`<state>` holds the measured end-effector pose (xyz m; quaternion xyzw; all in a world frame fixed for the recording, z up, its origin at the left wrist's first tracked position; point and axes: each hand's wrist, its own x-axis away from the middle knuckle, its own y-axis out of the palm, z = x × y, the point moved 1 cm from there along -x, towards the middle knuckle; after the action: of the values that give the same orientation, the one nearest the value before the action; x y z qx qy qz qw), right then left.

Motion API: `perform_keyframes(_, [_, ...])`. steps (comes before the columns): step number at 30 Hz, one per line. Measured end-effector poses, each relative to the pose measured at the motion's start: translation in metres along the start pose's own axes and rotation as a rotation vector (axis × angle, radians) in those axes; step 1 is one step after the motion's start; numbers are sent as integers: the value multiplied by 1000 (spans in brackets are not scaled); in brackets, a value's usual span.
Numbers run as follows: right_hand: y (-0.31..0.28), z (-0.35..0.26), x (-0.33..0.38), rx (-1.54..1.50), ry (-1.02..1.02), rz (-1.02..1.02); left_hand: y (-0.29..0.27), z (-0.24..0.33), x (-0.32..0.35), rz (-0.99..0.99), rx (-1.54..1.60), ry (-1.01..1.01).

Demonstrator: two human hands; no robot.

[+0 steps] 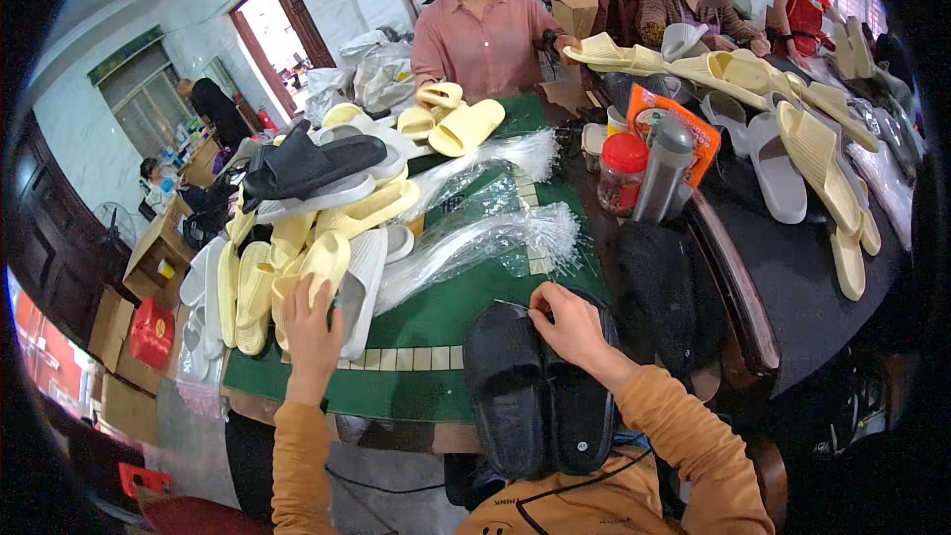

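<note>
A pair of black slippers rests side by side at the table's near edge, soles down and close to my body. Over their toe ends, my right hand is closed in a pinch on a thin clear plastic strand. My left hand is stretched over the near side of a slipper pile, its fingers apart against a pale yellow slipper. Beside that hand stands a light grey slipper. Bundles of clear plastic strands lie on the green mat beyond my hands.
A black slipper tops the pile. At right stand a red-lidded jar and a grey flask, next to a raised wooden table rim. More slippers cover the right table. A person in pink stands opposite; others are behind.
</note>
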<state>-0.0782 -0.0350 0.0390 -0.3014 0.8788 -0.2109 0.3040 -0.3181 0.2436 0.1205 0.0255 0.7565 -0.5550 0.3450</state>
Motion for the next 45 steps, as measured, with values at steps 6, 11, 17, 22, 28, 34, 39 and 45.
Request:
perform_keyframes(6, [-4, 1, 0, -1, 21, -7, 56, 81, -42, -156, 313, 169])
perform_keyframes(11, [-1, -5, 0, -9, 32, -31, 139, 74, -57, -430, -116, -83])
perform_keyframes(17, [-2, 1, -1, 11, 21, -13, 157, 71, -71, -300, -62, 35])
perform_keyframes(22, [0, 2, -1, 0, 3, -7, 159, 78, -76, -174, -22, 38])
perform_keyframes(28, [-1, -1, -2, -1, 26, -27, 162, 75, -84, -138, -26, 32])
perform_keyframes(34, [-2, -3, 0, 7, 45, -16, 166, 105, -97, -134, 57, 29])
perform_keyframes(39, [-3, -2, 1, -12, 48, -18, 166, 102, -102, -126, -34, 4])
perform_keyframes(45, [-1, -4, 2, -23, 23, -9, 176, 83, -104, -126, -34, -61])
